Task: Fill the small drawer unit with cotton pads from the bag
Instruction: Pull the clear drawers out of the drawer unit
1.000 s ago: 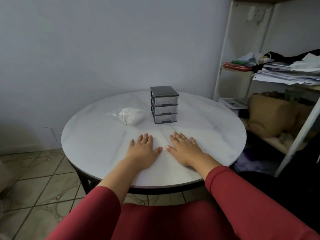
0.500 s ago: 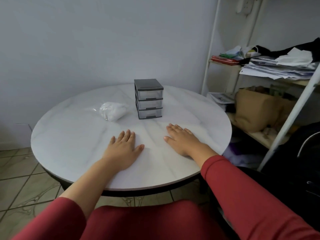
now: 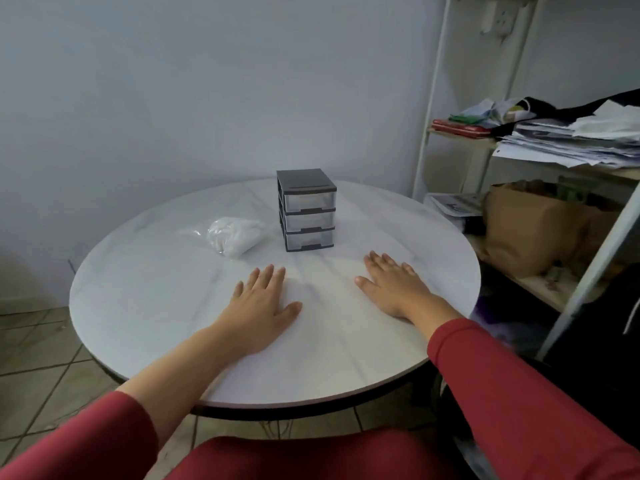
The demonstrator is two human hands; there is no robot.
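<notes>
Drawer unit (image 3: pixel 306 209) stands upright, fronts toward the desk's (image 3: pixel 156 306) near edge, bag (image 3: pixel 235 235) crosswise beside it, left hand (image 3: pixel 263 306) and right hand (image 3: pixel 394 287) flat, released.

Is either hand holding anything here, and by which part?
Nothing is held: left hand and right hand lie flat on the table.

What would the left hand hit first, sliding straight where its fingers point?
Likely the left hand meets the drawer unit at its near corner, or slips between it and the bag.
</notes>
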